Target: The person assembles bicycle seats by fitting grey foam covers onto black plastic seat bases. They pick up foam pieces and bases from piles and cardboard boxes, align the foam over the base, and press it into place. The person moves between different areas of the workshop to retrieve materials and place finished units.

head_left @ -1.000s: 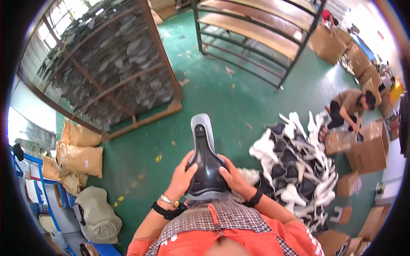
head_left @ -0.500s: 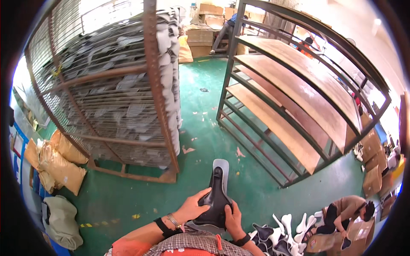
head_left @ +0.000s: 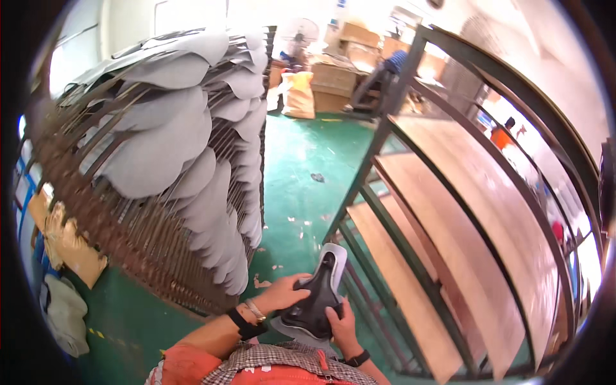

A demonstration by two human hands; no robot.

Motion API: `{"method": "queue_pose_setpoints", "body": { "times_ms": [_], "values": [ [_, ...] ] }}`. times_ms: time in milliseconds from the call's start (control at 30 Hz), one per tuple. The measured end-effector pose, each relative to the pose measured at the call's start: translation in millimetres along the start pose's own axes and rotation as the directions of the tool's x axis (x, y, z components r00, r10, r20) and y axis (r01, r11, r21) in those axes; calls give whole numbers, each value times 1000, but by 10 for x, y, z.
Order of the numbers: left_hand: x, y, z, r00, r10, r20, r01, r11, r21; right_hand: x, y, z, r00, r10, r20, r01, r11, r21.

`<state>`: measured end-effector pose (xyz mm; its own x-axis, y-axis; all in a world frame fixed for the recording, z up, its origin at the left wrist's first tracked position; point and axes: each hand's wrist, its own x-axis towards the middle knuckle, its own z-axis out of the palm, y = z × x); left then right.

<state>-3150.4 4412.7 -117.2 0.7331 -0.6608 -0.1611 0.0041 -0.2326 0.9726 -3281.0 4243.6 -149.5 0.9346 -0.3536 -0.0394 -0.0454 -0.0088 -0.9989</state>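
Shell and sheet are held together in front of the checked apron (head_left: 247, 355): the saddle-shaped black shell (head_left: 314, 303) is seen over a pale grey sheet (head_left: 339, 252), whose margin shows past nose and rear. They are gripped from opposite sides, one flank by the left hand (head_left: 285, 295), the other by the right hand (head_left: 342, 323), its thumb laid on the dark face; the weight is probably shared and twisting checked. To the left, grey pieces (head_left: 163, 144) are tiered on a wire rack (head_left: 109, 224), rounded ends overhanging, presumably for easy reach. To the right, wooden boards (head_left: 487, 186) are borne in levels by a dark metal frame (head_left: 401, 90), likely to spare floor space. Farther off, cardboard boxes (head_left: 332, 76) are stacked beside a yellow-orange sack (head_left: 298, 95), seemingly kept out of the walkway.
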Motion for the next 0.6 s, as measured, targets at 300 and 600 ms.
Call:
{"method": "queue_pose_setpoints", "body": {
  "times_ms": [300, 600],
  "values": [
    [1703, 400, -1119, 822, -54, -567, 51, 998, -21, 3497, -630, 682, 835, -461, 302, 532, 817, -223],
    [3818, 146, -2699, 749, -99, -655, 282, 942, 181, 6484, -1, 1752, 821, 68, 567, 51, 980, -192]
  ]
}}
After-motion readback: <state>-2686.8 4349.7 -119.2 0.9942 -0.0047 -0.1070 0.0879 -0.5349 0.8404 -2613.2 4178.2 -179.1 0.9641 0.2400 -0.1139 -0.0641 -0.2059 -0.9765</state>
